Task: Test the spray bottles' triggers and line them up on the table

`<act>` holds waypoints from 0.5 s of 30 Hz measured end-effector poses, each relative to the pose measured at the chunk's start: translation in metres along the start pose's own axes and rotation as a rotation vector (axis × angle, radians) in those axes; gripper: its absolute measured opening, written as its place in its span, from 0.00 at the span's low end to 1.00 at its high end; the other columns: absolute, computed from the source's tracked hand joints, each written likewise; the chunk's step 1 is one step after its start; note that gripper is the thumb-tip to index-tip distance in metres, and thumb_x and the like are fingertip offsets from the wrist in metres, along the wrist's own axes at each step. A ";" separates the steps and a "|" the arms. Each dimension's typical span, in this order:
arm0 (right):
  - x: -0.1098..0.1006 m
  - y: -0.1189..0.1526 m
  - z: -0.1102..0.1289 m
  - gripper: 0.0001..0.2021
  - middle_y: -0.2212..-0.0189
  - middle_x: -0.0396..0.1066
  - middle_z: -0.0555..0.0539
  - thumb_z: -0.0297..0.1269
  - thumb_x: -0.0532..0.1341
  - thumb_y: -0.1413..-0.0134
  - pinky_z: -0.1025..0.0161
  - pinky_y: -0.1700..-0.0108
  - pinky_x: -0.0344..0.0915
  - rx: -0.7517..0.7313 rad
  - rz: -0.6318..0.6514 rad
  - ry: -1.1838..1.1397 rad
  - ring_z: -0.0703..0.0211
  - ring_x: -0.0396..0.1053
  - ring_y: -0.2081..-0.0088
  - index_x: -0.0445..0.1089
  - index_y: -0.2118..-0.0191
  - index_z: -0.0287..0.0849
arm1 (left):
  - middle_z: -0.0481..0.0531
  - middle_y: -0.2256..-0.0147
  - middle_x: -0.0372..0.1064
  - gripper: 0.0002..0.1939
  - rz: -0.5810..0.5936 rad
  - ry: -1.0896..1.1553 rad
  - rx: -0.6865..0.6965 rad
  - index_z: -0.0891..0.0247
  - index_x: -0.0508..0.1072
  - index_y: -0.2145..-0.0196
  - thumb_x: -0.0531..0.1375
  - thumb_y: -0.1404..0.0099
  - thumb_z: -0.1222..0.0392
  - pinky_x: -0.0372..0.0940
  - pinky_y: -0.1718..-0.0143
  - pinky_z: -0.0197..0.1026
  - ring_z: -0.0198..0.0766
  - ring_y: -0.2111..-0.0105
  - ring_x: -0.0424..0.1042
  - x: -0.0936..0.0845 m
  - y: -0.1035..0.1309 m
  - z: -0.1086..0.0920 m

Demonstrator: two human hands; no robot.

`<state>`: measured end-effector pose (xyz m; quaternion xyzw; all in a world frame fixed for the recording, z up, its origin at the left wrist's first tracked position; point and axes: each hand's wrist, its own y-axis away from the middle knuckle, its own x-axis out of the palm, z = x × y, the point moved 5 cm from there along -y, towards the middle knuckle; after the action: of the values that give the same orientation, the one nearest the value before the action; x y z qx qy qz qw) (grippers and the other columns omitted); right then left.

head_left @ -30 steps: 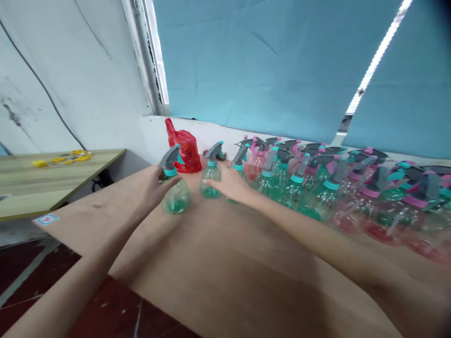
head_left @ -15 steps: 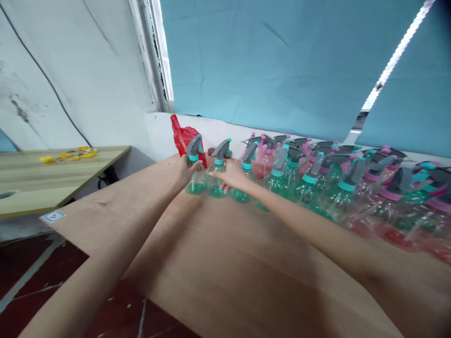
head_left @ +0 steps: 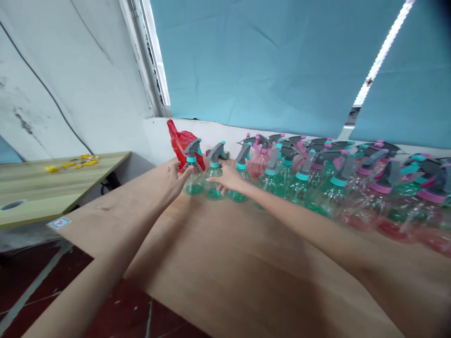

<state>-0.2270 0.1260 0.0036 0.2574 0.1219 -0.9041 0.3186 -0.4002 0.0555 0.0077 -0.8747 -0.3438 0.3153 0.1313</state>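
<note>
The end bottle (head_left: 194,180) stands upright just beside the second bottle (head_left: 213,180), left of the middle of the frame; a second ago a clear gap lay between them. The left hand (head_left: 172,182), wrapped close about the end bottle half a second ago, has drawn back a little to its left. Its fingers are now spread wide, the thumb reaching toward the bottle's side; whether the thumb touches it, I cannot tell.

The right hand (head_left: 230,178) is still at the second bottle, thumb across its front and forefinger by its neck, the other fingers curled lower. Whether they press on it, I cannot tell. This hand also covers part of the third bottle (head_left: 241,167), to the right.

Behind the end bottle, the red bag (head_left: 183,143) blocks the way toward the wall. The crowded bottles (head_left: 303,180), green and pink, fill the table (head_left: 211,253) from the middle to the right edge, the front ones partly hiding those behind. The right forearm crosses before them. Yellow pieces (head_left: 82,162) lie on the desk (head_left: 38,188) at left.
</note>
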 end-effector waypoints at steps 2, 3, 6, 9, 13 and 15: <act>-0.001 0.008 0.002 0.16 0.50 0.66 0.43 0.40 0.59 0.40 0.50 0.57 0.69 -0.024 0.002 0.041 0.53 0.69 0.56 0.64 0.48 0.41 | 0.65 0.48 0.63 0.28 -0.024 -0.068 0.006 0.67 0.65 0.49 0.59 0.39 0.44 0.56 0.45 0.57 0.56 0.46 0.63 -0.010 0.015 -0.003; -0.001 0.014 0.002 0.18 0.51 0.67 0.42 0.41 0.59 0.40 0.51 0.58 0.69 -0.038 -0.001 0.066 0.53 0.69 0.57 0.64 0.47 0.40 | 0.65 0.47 0.62 0.28 -0.032 -0.089 0.016 0.67 0.65 0.49 0.57 0.39 0.43 0.56 0.46 0.55 0.55 0.46 0.63 -0.014 0.024 -0.004; -0.004 0.038 0.005 0.27 0.53 0.68 0.37 0.46 0.62 0.45 0.52 0.63 0.70 -0.101 -0.032 0.158 0.49 0.71 0.61 0.60 0.44 0.38 | 0.63 0.48 0.62 0.25 -0.030 -0.138 0.060 0.63 0.64 0.50 0.57 0.39 0.45 0.59 0.47 0.52 0.52 0.46 0.63 -0.021 0.051 -0.009; -0.008 0.069 0.008 0.32 0.52 0.68 0.32 0.48 0.63 0.49 0.49 0.58 0.68 -0.180 -0.067 0.267 0.41 0.70 0.57 0.58 0.42 0.36 | 0.60 0.48 0.63 0.24 -0.015 -0.172 0.091 0.61 0.64 0.50 0.60 0.42 0.49 0.59 0.47 0.53 0.52 0.46 0.63 -0.021 0.068 -0.010; -0.015 0.102 0.007 0.35 0.54 0.70 0.32 0.52 0.61 0.49 0.47 0.58 0.66 -0.246 -0.075 0.387 0.37 0.69 0.54 0.56 0.40 0.35 | 0.63 0.46 0.60 0.29 -0.026 -0.174 0.080 0.64 0.62 0.47 0.64 0.44 0.53 0.58 0.46 0.54 0.54 0.44 0.60 -0.018 0.055 -0.002; -0.018 0.112 0.006 0.37 0.55 0.70 0.32 0.54 0.60 0.49 0.47 0.60 0.66 -0.263 -0.077 0.427 0.36 0.69 0.55 0.54 0.39 0.36 | 0.65 0.45 0.58 0.33 -0.045 -0.158 0.046 0.67 0.61 0.45 0.66 0.45 0.55 0.57 0.45 0.55 0.56 0.44 0.60 -0.015 0.037 0.004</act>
<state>-0.1455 0.0471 0.0123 0.3938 0.3128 -0.8171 0.2817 -0.3916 0.0182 -0.0054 -0.8360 -0.3652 0.3881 0.1308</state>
